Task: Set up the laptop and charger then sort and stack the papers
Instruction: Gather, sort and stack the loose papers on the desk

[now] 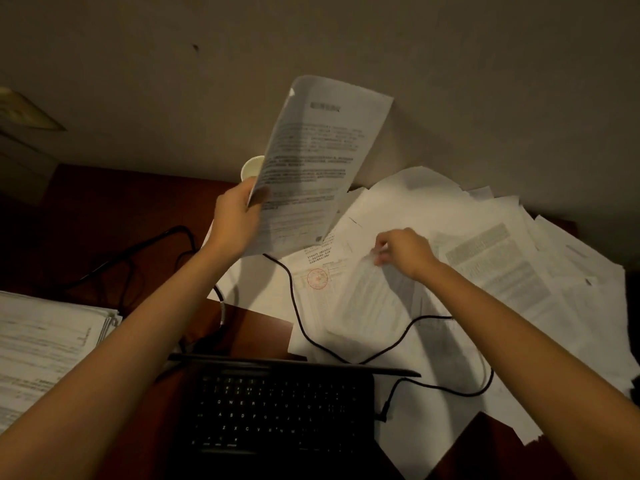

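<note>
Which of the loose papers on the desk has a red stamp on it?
The sheet with the round red stamp lies just right of the black cable, between the two hands, below the lifted page. The other spread papers show only grey or black print.

Matt paper sheets (398,296), glossy wooden desk (114,202)

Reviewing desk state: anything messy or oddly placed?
Yes. The black charger cable snakes across the loose papers strewn right of the laptop, so it could snag sheets. The paper cup stands right beside the pile.
</note>
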Available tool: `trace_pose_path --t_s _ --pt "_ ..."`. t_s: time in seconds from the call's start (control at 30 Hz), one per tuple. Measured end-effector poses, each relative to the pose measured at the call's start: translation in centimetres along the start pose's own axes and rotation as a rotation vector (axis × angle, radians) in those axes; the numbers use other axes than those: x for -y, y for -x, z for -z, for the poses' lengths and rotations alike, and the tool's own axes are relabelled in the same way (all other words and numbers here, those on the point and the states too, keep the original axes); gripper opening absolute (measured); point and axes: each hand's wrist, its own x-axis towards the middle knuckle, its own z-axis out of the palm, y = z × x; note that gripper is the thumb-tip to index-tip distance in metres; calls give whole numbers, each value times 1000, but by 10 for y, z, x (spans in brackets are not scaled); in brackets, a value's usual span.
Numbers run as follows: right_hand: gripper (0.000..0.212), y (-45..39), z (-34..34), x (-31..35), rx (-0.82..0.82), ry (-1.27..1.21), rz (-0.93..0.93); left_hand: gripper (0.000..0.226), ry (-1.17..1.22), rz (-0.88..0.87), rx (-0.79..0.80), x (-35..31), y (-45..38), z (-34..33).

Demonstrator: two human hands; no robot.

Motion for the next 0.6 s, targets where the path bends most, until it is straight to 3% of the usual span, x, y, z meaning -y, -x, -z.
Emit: trace_pose_path --t_s 0.07,0.23,0.4,0.5,0.6 --pt "13 8 24 7 -151 -254 24 24 -13 -34 33 1 2 0" --pt "9 41 88 40 -315 -755 196 24 79 -61 45 -4 8 5" --pt "19 46 113 59 -584 -1066 106 28 269 -90 176 -18 22 13" --pt "31 47 120 61 -550 -1216 51 22 335 -82 257 -24 29 22" --pt "19 51 124 67 -476 -1367 129 17 417 -116 304 -33 34 28"
